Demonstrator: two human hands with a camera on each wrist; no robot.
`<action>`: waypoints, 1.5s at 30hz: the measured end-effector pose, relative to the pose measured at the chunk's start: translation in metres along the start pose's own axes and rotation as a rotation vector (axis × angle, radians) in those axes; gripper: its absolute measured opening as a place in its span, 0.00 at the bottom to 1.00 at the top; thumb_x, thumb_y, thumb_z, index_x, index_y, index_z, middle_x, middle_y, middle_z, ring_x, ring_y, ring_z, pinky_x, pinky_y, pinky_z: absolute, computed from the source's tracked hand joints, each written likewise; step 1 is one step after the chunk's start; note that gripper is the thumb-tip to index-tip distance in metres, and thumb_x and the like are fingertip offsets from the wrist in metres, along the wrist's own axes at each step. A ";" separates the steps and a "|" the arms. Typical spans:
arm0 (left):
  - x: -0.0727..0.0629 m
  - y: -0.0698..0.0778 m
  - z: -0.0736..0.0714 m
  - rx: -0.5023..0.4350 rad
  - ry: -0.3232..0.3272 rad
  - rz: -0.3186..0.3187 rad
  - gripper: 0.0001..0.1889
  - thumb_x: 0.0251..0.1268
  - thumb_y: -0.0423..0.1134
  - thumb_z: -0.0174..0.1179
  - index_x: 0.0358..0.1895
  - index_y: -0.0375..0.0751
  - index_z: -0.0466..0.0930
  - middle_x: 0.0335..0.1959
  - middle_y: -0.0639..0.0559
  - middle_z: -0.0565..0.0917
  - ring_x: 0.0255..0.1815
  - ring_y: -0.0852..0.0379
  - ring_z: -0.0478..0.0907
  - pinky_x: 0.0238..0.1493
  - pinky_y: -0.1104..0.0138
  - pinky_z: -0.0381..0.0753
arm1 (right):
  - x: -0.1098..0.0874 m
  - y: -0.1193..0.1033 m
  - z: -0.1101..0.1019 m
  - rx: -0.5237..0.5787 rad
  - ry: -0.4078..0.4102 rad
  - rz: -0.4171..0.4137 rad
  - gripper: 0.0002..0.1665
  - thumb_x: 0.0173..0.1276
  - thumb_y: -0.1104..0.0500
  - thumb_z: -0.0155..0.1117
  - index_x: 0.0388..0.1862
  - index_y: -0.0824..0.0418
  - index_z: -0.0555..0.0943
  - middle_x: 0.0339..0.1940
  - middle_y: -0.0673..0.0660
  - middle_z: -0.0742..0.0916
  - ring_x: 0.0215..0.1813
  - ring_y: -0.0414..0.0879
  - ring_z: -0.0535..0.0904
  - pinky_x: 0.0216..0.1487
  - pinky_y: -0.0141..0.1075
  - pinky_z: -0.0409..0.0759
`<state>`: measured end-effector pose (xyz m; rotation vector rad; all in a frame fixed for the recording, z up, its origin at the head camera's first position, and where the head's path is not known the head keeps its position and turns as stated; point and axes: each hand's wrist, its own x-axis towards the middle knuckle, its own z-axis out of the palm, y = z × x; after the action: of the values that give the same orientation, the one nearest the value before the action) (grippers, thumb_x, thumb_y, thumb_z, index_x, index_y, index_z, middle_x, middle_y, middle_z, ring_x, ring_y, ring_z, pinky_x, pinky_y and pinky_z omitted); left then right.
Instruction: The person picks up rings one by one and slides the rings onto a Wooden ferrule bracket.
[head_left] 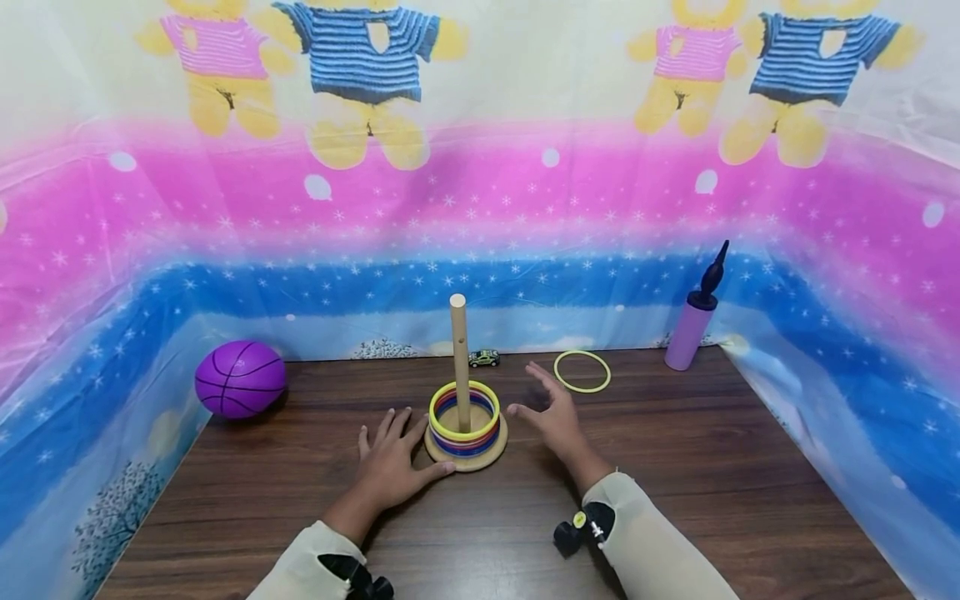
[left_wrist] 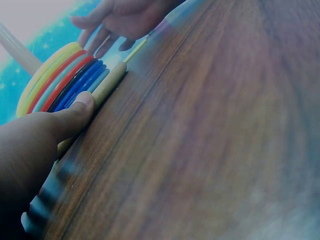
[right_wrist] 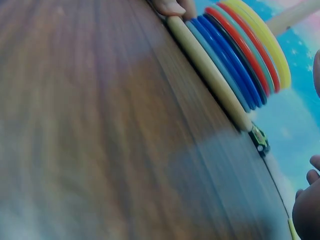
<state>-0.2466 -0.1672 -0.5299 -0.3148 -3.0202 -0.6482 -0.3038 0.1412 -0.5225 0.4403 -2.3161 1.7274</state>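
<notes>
A round wooden base [head_left: 480, 461] with an upright wooden peg [head_left: 459, 350] stands mid-table. Several rings in yellow [right_wrist: 280, 60], red, light blue, black and dark blue are stacked round the peg. My left hand [head_left: 392, 471] lies at the base's left side, fingers spread, its thumb [left_wrist: 82, 102] touching the base's edge. Fingers apart and holding nothing, my right hand [head_left: 558, 425] is to the right of the stack. A loose yellow ring [head_left: 582, 389] lies on the table beyond the right hand.
A purple basketball [head_left: 240, 379] sits at the back left. Behind the peg is a small green toy car [head_left: 483, 358]. At the back right stands a purple hand pump [head_left: 690, 329] with a black nozzle. A printed cloth [head_left: 480, 208] surrounds the brown wooden table [head_left: 675, 467] at the back and sides.
</notes>
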 end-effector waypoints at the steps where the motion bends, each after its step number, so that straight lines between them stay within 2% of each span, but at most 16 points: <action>1: 0.000 0.000 0.000 -0.001 0.000 0.000 0.54 0.62 0.80 0.65 0.86 0.54 0.68 0.89 0.37 0.62 0.91 0.29 0.49 0.81 0.19 0.41 | 0.001 0.001 -0.002 0.005 0.006 0.011 0.53 0.63 0.47 0.87 0.82 0.62 0.74 0.87 0.66 0.71 0.90 0.66 0.59 0.88 0.68 0.56; 7: 0.001 0.000 0.002 -0.003 -0.001 -0.001 0.54 0.62 0.81 0.64 0.86 0.55 0.67 0.89 0.37 0.61 0.92 0.29 0.49 0.81 0.19 0.40 | 0.004 0.006 -0.008 -0.022 0.045 0.057 0.50 0.65 0.54 0.86 0.82 0.62 0.74 0.87 0.65 0.72 0.90 0.66 0.57 0.88 0.67 0.54; 16: 0.001 0.000 0.001 0.002 -0.003 -0.003 0.55 0.61 0.82 0.64 0.86 0.54 0.68 0.89 0.37 0.62 0.91 0.29 0.49 0.80 0.19 0.40 | 0.005 0.020 -0.021 -0.179 0.148 0.026 0.50 0.63 0.57 0.87 0.80 0.70 0.74 0.85 0.70 0.72 0.87 0.71 0.59 0.84 0.71 0.60; 22: 0.003 -0.001 0.001 0.008 0.001 0.003 0.55 0.61 0.82 0.64 0.86 0.54 0.68 0.88 0.37 0.62 0.91 0.29 0.49 0.80 0.19 0.41 | 0.009 0.029 -0.036 -0.266 0.211 0.045 0.50 0.63 0.55 0.87 0.80 0.69 0.74 0.85 0.68 0.72 0.88 0.70 0.57 0.83 0.78 0.51; 26: 0.003 0.000 0.001 0.006 -0.005 -0.001 0.55 0.62 0.82 0.64 0.86 0.54 0.67 0.89 0.37 0.61 0.92 0.29 0.49 0.81 0.19 0.40 | 0.011 0.032 -0.047 -0.302 0.259 0.086 0.50 0.63 0.54 0.87 0.80 0.68 0.74 0.85 0.68 0.72 0.87 0.71 0.57 0.80 0.82 0.46; 31: 0.001 0.001 -0.001 0.009 -0.010 -0.004 0.55 0.62 0.81 0.64 0.86 0.54 0.67 0.89 0.37 0.61 0.91 0.29 0.49 0.81 0.19 0.40 | 0.012 0.039 -0.060 -0.298 0.310 0.135 0.49 0.64 0.56 0.86 0.80 0.68 0.74 0.84 0.68 0.73 0.85 0.69 0.60 0.81 0.77 0.50; 45: 0.000 0.001 -0.001 0.001 -0.004 -0.005 0.54 0.62 0.81 0.64 0.86 0.54 0.68 0.89 0.37 0.62 0.91 0.28 0.50 0.81 0.19 0.40 | 0.014 0.043 -0.072 -0.294 0.305 0.225 0.50 0.67 0.53 0.83 0.82 0.68 0.71 0.86 0.68 0.70 0.88 0.68 0.54 0.81 0.74 0.47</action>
<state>-0.2465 -0.1662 -0.5283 -0.3095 -3.0254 -0.6476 -0.3326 0.2199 -0.5358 -0.1330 -2.4020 1.3861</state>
